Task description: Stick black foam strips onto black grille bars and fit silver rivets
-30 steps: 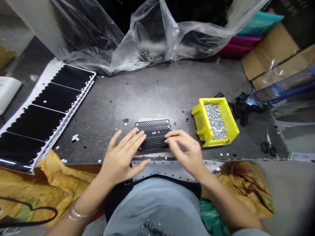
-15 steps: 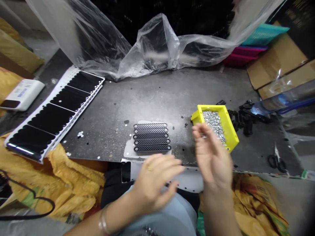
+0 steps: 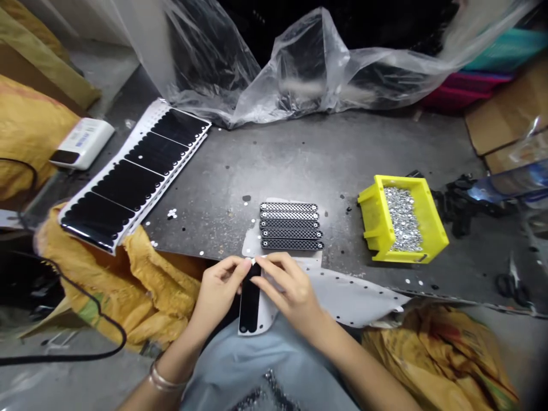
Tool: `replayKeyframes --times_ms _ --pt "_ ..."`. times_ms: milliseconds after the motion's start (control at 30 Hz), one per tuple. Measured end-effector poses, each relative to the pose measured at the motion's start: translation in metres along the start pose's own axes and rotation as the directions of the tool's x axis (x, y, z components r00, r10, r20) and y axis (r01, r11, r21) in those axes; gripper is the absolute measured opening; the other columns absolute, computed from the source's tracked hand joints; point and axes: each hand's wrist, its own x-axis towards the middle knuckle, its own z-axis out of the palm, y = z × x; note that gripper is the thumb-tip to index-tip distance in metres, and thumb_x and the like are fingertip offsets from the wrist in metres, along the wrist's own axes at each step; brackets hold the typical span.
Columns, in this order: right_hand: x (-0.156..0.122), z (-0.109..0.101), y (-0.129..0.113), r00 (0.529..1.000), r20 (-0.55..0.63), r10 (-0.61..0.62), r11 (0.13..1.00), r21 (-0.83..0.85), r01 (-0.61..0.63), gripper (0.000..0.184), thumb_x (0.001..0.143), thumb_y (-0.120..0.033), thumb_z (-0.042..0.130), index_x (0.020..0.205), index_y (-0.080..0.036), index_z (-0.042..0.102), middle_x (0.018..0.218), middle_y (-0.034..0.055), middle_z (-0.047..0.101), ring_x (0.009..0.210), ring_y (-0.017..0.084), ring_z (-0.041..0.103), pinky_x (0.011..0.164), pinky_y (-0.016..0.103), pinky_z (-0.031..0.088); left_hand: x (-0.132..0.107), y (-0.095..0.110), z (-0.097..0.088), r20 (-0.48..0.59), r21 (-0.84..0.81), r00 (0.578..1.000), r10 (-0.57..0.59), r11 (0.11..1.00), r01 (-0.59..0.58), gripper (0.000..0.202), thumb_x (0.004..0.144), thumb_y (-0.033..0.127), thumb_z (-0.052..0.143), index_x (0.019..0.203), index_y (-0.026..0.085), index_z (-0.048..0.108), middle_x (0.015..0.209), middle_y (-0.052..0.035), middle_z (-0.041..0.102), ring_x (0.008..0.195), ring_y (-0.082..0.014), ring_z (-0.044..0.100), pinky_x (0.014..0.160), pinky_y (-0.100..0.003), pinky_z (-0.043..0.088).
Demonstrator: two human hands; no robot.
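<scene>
Both hands meet at the table's front edge over a white backing sheet (image 3: 342, 288) with black rounded-end stickers (image 3: 249, 308) on its left end. My left hand (image 3: 220, 285) is closed, thumb and forefinger pinching the upper end of this sticker sheet. My right hand (image 3: 291, 288) is closed too, its fingertips at the same end, touching or nearly touching the left thumb. A tiny white bit shows between the fingertips; what exactly each pinch holds is partly hidden. Just beyond lie several black lattice-patterned plastic bars (image 3: 291, 225), side by side in a stack of rows.
A yellow bin (image 3: 434, 228) of small metal parts stands right, with scissors (image 3: 514, 279) and black pieces (image 3: 460, 205) beyond it. Sheets of black stickers (image 3: 132, 177) lie left, near a white device (image 3: 83, 142). Clear plastic film (image 3: 299, 74) drapes along the back.
My right hand has come away from beside the yellow bin to the left, joining my left hand at the sticker sheet. Both hands have closed. The view has shifted left.
</scene>
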Motion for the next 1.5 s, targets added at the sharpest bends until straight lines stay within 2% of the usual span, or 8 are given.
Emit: replayKeyframes --times_ms 100,233,400,467,600,833,1267,1500 --pt "-0.007 0.002 0.0 0.999 -0.042 0.027 0.995 0.097 -0.023 0.023 0.099 -0.018 0.064 0.121 -0.019 0.071 0.103 0.008 0.067 0.097 0.018 0.069 0.085 0.036 0.063 -0.002 -0.009 0.005 -0.097 -0.011 0.994 0.048 0.999 -0.049 0.033 0.095 0.047 0.066 0.077 0.02 0.07 0.066 0.0019 0.064 0.056 -0.0119 0.056 0.053 -0.023 0.048" --pt "-0.025 -0.022 -0.009 0.974 0.195 0.112 0.929 0.328 -0.172 0.004 0.094 -0.019 0.07 0.095 -0.022 0.074 0.11 0.0079 0.069 0.109 0.022 0.07 0.096 0.042 0.061 -0.007 -0.03 0.008 -0.283 0.196 0.927 0.246 0.961 -0.195 0.027 0.1 0.039 0.061 0.082 0.021 0.069 0.073 0.0006 0.067 0.063 -0.0126 0.06 0.059 -0.023 0.05" --pt "-0.014 -0.056 -0.007 0.94 0.164 0.299 0.673 0.662 -0.33 0.012 0.107 -0.038 0.047 0.109 -0.028 0.052 0.107 0.0046 0.066 0.076 0.016 0.074 0.073 0.041 0.067 -0.005 -0.045 -0.011 -0.137 0.482 0.851 0.506 0.785 -0.389 0.013 0.102 0.026 0.059 0.098 0.021 0.07 0.082 -0.0007 0.075 0.066 -0.013 0.065 0.065 -0.025 0.051" --pt "0.0 -0.064 0.001 0.945 0.051 0.324 0.752 0.592 -0.289 0.015 0.104 -0.038 0.054 0.116 -0.03 0.052 0.106 0.0023 0.06 0.064 0.011 0.064 0.06 0.032 0.063 -0.001 -0.043 -0.024 -0.061 0.605 0.806 0.589 0.664 -0.439 0.007 0.099 0.024 0.064 0.104 0.022 0.069 0.084 -0.0013 0.075 0.07 -0.0145 0.066 0.071 -0.028 0.051" --pt "0.024 -0.062 0.018 0.988 -0.018 0.156 0.987 -0.041 -0.157 0.031 0.098 -0.018 0.063 0.127 -0.028 0.066 0.108 0.0065 0.06 0.087 0.016 0.065 0.072 0.03 0.058 0.016 -0.024 -0.034 -0.144 0.697 0.763 0.63 0.612 -0.374 0.021 0.092 0.027 0.073 0.112 0.022 0.069 0.098 -0.0058 0.076 0.093 -0.023 0.068 0.091 -0.04 0.048" --pt "0.043 -0.045 0.03 0.982 0.161 -0.1 0.951 -0.276 0.142 0.017 0.099 -0.017 0.065 0.111 -0.023 0.075 0.104 0.0071 0.077 0.095 0.02 0.066 0.082 0.037 0.054 0.047 0.005 -0.003 -0.003 0.52 0.908 0.418 0.776 -0.356 0.016 0.099 0.03 0.062 0.093 0.027 0.076 0.091 0.001 0.08 0.096 -0.0224 0.068 0.1 -0.047 0.037" --pt "0.049 -0.044 0.035 0.983 0.173 -0.061 0.977 -0.191 0.094 0.016 0.099 -0.016 0.065 0.111 -0.02 0.076 0.105 0.0086 0.073 0.095 0.019 0.062 0.08 0.035 0.057 0.059 0.002 0.001 0.025 0.458 0.945 0.326 0.836 -0.301 0.019 0.095 0.034 0.067 0.079 0.025 0.071 0.082 0.003 0.076 0.091 -0.0206 0.068 0.101 -0.047 0.035" --pt "0.032 -0.085 0.041 0.985 0.137 0.106 0.968 -0.242 -0.07 0.016 0.098 -0.021 0.068 0.112 -0.02 0.076 0.103 0.0091 0.071 0.094 0.019 0.066 0.082 0.035 0.058 0.063 0.003 -0.004 0.098 0.497 0.931 0.353 0.793 -0.353 0.019 0.096 0.034 0.066 0.079 0.024 0.067 0.082 0.0025 0.076 0.092 -0.022 0.067 0.101 -0.048 0.034"
